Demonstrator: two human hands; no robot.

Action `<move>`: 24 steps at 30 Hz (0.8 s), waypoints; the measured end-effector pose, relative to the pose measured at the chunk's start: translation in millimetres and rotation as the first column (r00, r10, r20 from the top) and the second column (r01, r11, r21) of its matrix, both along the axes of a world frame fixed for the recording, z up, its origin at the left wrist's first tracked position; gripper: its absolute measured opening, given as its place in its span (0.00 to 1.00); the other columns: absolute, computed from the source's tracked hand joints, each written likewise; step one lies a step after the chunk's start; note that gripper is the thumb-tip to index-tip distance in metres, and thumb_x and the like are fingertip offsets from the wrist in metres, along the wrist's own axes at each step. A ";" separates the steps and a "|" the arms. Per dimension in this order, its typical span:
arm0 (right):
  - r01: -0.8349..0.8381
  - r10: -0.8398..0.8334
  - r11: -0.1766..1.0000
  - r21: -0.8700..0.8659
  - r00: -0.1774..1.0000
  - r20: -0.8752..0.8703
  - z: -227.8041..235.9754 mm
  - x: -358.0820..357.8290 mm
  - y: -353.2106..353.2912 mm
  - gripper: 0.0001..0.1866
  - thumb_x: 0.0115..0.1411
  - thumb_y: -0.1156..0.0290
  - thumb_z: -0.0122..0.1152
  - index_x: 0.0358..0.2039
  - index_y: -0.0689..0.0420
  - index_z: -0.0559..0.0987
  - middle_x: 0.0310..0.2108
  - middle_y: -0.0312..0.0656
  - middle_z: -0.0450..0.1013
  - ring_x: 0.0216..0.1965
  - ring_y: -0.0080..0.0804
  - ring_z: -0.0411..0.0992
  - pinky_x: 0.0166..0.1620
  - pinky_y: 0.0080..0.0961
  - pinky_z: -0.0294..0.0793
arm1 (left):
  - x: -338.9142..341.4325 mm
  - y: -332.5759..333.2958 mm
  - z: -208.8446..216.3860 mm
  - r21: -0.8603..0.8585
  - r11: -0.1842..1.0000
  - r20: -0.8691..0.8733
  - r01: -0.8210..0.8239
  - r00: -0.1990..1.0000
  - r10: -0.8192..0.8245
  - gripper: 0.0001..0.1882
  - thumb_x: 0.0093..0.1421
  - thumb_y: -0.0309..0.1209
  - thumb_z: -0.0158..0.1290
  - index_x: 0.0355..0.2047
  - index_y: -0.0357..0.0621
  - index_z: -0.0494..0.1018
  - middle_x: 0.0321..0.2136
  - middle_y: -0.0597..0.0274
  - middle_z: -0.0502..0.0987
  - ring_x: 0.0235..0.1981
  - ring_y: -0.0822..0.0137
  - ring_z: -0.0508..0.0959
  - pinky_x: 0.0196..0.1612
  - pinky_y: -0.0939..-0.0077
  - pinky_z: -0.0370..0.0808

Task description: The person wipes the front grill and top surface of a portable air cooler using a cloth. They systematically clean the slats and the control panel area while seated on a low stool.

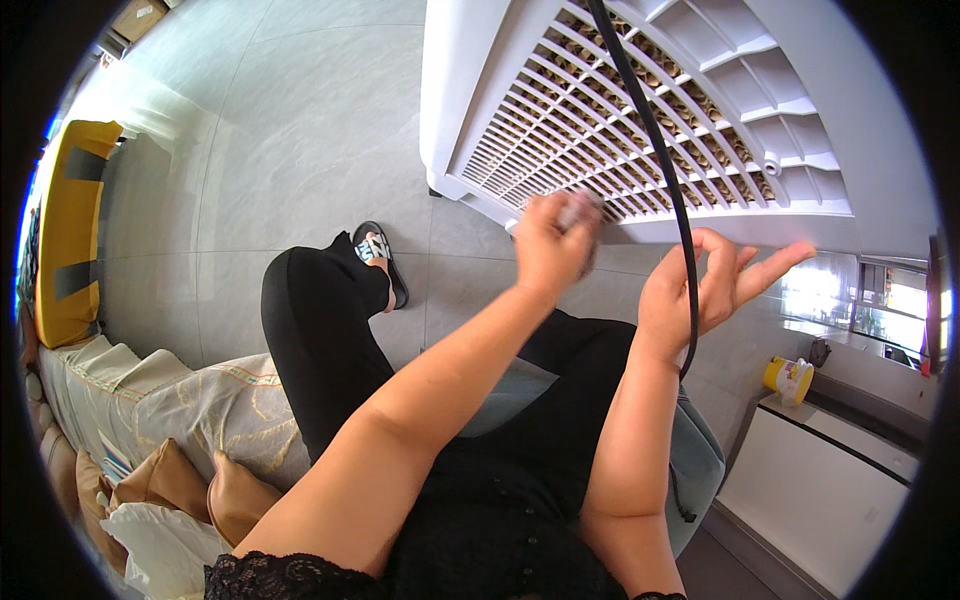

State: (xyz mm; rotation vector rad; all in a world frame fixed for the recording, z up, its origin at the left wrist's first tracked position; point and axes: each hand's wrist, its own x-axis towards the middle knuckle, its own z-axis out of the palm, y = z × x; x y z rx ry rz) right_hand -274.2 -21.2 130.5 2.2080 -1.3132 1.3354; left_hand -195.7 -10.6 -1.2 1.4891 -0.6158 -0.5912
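Observation:
A large white appliance point(835, 180) with a slatted grille point(600, 120) fills the upper right, and brown honeycomb material shows behind its slats. My left hand point(552, 238) is at the grille's lower edge, closed round a crumpled greyish cloth point(585, 212) that is blurred and partly hidden by the fingers. Beneath the appliance's lower right edge is my right hand point(700, 290), open, one finger stretched toward the white frame and the others bent. A black power cord point(655, 130) hangs in front of the grille and crosses this hand; I cannot tell whether the fingers touch it.
I sit on a grey-blue seat point(700, 460), my foot in a black slide point(385, 262) on grey floor tiles point(310, 130). At left stand a yellow-and-grey piece point(70, 240) and a sofa with a patterned cover point(190, 395). At right, a yellow-and-white tub point(790, 380) sits on a white cabinet point(810, 490).

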 end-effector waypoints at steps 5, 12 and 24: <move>0.018 -0.018 1.000 -0.018 0.999 -0.039 1.1 -0.9 1.3 0.05 0.53 0.80 0.56 0.27 0.55 0.76 0.68 0.66 0.36 0.70 0.52 0.43 0.63 0.36 0.56 | -2.6 2.8 8.5 -0.017 0.981 0.047 0.195 0.980 -0.194 0.12 0.47 0.33 0.63 0.31 0.41 0.77 0.28 0.51 0.72 0.32 0.52 0.75 0.36 0.62 0.72; 0.029 -0.029 0.999 -0.024 1.000 -0.012 0.1 2.8 0.7 0.05 0.53 0.81 0.54 0.26 0.54 0.76 0.68 0.67 0.35 0.71 0.50 0.41 0.64 0.37 0.53 | 36.6 -6.7 11.7 -0.124 0.983 -0.634 -0.138 0.773 0.028 0.07 0.55 0.25 0.56 0.34 0.37 0.76 0.29 0.62 0.79 0.31 0.73 0.77 0.35 0.78 0.74; 0.046 -0.044 0.999 0.025 0.997 -0.060 -3.0 -1.1 -1.4 0.06 0.55 0.78 0.50 0.24 0.56 0.74 0.68 0.68 0.30 0.71 0.60 0.31 0.66 0.45 0.46 | 10.7 -5.0 12.1 0.120 0.966 -0.102 0.228 0.971 -0.217 0.18 0.45 0.41 0.67 0.28 0.40 0.78 0.28 0.51 0.75 0.32 0.52 0.77 0.36 0.62 0.73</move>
